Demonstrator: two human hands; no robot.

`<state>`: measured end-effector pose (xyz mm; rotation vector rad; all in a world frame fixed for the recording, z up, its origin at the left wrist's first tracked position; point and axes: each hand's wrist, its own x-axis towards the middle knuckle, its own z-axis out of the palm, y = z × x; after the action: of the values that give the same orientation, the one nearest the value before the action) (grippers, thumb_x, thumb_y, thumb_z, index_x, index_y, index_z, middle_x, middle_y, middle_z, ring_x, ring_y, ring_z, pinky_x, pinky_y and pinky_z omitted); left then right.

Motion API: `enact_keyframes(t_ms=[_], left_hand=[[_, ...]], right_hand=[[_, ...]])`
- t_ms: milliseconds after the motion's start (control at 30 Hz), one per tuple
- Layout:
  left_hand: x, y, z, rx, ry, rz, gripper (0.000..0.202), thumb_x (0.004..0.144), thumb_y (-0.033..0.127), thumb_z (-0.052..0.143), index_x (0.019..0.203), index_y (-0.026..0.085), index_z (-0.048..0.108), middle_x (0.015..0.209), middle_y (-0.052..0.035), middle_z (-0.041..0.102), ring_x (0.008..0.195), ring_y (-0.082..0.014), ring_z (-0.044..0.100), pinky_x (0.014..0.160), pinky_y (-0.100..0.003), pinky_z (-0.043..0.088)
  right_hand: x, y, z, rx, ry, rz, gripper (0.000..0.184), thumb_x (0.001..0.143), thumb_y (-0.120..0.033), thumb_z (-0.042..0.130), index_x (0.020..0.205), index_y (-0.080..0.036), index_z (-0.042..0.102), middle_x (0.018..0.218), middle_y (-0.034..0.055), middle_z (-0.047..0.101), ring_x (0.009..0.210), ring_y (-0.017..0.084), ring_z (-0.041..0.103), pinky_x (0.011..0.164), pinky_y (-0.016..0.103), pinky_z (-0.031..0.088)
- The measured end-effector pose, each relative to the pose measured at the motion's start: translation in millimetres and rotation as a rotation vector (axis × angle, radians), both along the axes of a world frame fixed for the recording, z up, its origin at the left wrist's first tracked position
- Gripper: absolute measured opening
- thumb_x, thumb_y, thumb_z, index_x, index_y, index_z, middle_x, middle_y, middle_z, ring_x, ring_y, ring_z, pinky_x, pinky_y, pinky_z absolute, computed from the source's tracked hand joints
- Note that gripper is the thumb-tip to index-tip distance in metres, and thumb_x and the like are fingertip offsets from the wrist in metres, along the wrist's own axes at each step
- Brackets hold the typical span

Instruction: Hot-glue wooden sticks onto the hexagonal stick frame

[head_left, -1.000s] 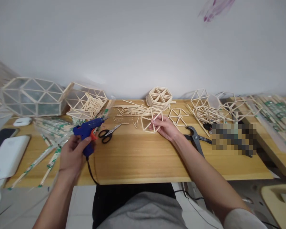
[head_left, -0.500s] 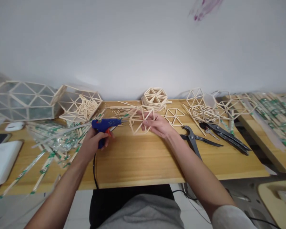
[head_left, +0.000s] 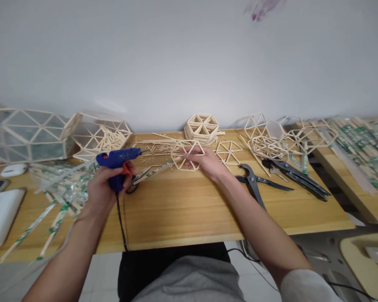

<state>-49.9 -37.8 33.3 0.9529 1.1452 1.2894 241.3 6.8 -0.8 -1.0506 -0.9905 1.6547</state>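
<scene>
My left hand [head_left: 105, 184] is wrapped round the handle of a blue glue gun [head_left: 121, 157] with an orange trigger. Its metal nozzle points right, and a clear glue stick [head_left: 67, 176] sticks out behind it. In my right hand [head_left: 208, 161] is a hexagonal frame of thin wooden sticks [head_left: 189, 167], pinched at its right side and hanging just over the table. Between the two hands lie scissors [head_left: 141, 175] and a stick in a green-printed wrapper [head_left: 159, 168]. Another hexagonal stick frame [head_left: 229, 152] lies flat to the right of my right hand.
A stack of hexagonal frames [head_left: 202, 128] stands by the wall. Large stick lattices [head_left: 31, 130] fill the back left, with more frames [head_left: 267, 147] at right. Pliers-like cutters [head_left: 253, 182] and black-handled shears [head_left: 299, 178] lie at right; wrapped sticks [head_left: 55, 226] and a white power bank [head_left: 3, 218] at left.
My left hand has drawn the glue gun back to the left and tilted its nozzle up, away from the frame. My right hand has lowered the hexagonal frame slightly.
</scene>
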Motion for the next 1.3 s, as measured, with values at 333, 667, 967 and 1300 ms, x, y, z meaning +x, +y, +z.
enact_keyframes(t_ms=[333, 667, 967, 1300], left_hand=[[41.2, 51.8, -15.2, -0.04, 0.119, -0.465, 0.034, 0.076, 0.048, 0.081, 0.071, 0.016, 0.071, 0.07, -0.008, 0.071, 0.043, -0.0111, 0.052, 0.035, -0.022, 0.035], [22.3, 44.5, -34.1, -0.072, 0.175, -0.489, 0.048, 0.081, 0.061, 0.077, 0.073, 0.014, 0.07, 0.064, -0.0058, 0.069, 0.04, -0.0112, 0.052, 0.032, -0.02, 0.034], [21.9, 45.0, -41.1, 0.029, 0.308, -0.501, 0.043, 0.084, 0.054, 0.078, 0.075, 0.012, 0.073, 0.064, -0.0083, 0.069, 0.041, -0.0133, 0.055, 0.033, -0.023, 0.038], [3.1, 41.6, -52.0, 0.095, 0.502, -0.542, 0.038, 0.088, 0.053, 0.076, 0.078, 0.017, 0.077, 0.064, -0.0047, 0.071, 0.046, -0.0118, 0.058, 0.041, -0.021, 0.042]], right_hand=[[10.4, 4.5, -0.1, 0.085, -0.068, -0.245, 0.039, 0.056, -0.044, 0.098, 0.074, -0.018, 0.075, 0.07, -0.0005, 0.069, 0.067, 0.015, 0.06, 0.065, 0.028, 0.049], [4.9, 5.5, -4.2, -0.039, 0.117, -0.177, 0.047, 0.055, -0.048, 0.102, 0.076, -0.019, 0.071, 0.07, 0.0006, 0.072, 0.058, 0.015, 0.067, 0.052, 0.025, 0.058], [3.4, 2.8, -10.2, -0.022, 0.074, -0.17, 0.045, 0.057, -0.044, 0.101, 0.079, -0.018, 0.072, 0.067, -0.0005, 0.07, 0.055, 0.015, 0.068, 0.048, 0.022, 0.056], [1.8, 0.4, -6.8, -0.072, 0.079, -0.161, 0.043, 0.059, -0.038, 0.098, 0.084, -0.019, 0.068, 0.065, -0.0036, 0.067, 0.051, 0.014, 0.068, 0.036, 0.017, 0.048]])
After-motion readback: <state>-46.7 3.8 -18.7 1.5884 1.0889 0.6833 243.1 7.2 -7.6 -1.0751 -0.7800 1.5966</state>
